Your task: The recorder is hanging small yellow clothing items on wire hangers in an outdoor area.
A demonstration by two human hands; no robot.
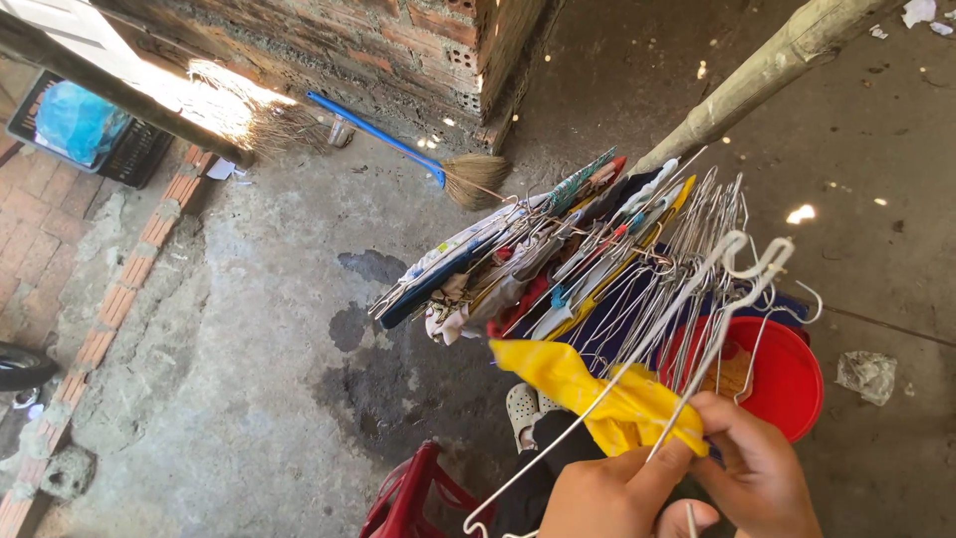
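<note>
The right hand (759,470) is closed on a white hanger (732,309) and on the yellow cloth (597,394) bunched against it; the left hand (609,490) is pinched on the same wire. The cloth is held just before the hangers (637,269) crowded on the rail, above a red basin (787,384). Threading the garment onto the hanger seems in hand; spreading the cloth over both shoulders appears called for next. A broom (418,159) lies beyond.

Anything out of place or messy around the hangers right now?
The yellow cloth is bunched up and twisted on the wire hanger between both hands, left and right. A crumpled scrap lies on the floor beside the red basin.
</note>
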